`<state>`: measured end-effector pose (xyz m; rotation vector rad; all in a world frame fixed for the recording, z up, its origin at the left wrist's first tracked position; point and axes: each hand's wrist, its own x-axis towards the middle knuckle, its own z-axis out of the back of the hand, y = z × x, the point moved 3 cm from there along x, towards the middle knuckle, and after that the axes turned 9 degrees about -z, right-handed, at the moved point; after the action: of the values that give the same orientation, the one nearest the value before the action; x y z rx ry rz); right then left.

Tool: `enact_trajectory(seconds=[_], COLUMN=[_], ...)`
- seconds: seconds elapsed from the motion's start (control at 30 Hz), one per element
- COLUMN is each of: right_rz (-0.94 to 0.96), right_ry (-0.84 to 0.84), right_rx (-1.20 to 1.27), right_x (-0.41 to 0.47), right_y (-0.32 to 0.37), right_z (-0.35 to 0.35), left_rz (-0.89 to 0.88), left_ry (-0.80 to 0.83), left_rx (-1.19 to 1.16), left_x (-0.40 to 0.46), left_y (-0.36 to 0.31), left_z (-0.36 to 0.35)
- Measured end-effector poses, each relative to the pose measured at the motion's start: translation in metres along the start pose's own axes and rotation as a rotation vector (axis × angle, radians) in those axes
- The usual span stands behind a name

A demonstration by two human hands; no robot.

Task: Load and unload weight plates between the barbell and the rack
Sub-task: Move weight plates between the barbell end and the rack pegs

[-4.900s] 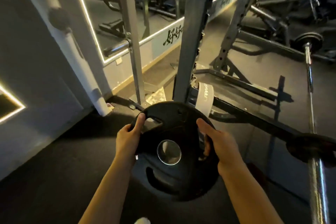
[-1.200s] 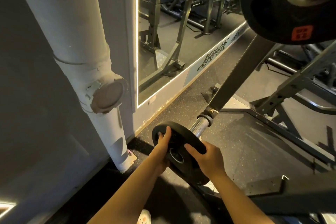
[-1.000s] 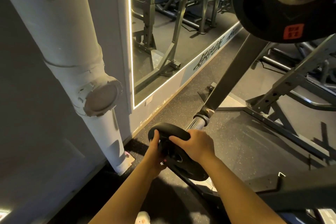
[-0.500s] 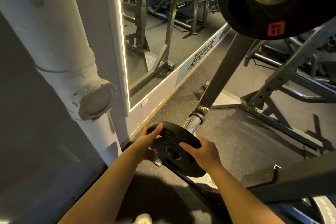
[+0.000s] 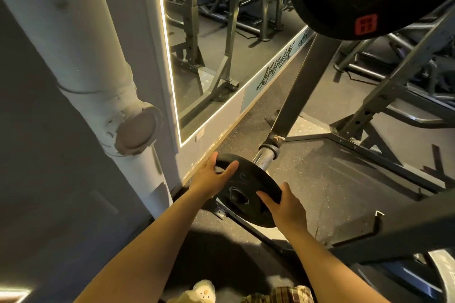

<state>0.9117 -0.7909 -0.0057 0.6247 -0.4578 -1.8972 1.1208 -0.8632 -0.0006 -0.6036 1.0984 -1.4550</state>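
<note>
Speckled rubber floor (image 5: 320, 179) bears the rack's steel base (image 5: 369, 145).

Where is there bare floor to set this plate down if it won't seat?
Bare floor lies right of the weight plate, between the chrome storage peg and the rack base bar. Left is crowded: white pipe and mirror wall.
</note>
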Motion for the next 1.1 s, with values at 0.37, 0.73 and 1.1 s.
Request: enact_trajectory(seconds=[0.37, 0.73, 1.1], right_rz=[0.034, 0.334, -0.138], right_ry=[0.162, -0.159, 0.231], right_rx=[0.148, -0.101, -0.046], right_x=[0.012, 0.015, 0.002], right_y=[0.013, 0.055, -0.046], right_z=[0.020, 0.003, -0.006], left_rz=[-0.269, -0.335, -0.342], left_ry=[-0.161, -0.094, -0.018], left_rx=[0.454, 0.423, 0.537], left_x=[-0.006, -0.008, 0.019], left_y=[0.000, 0.006, -0.012], left_z=[0.001, 0.014, -0.006])
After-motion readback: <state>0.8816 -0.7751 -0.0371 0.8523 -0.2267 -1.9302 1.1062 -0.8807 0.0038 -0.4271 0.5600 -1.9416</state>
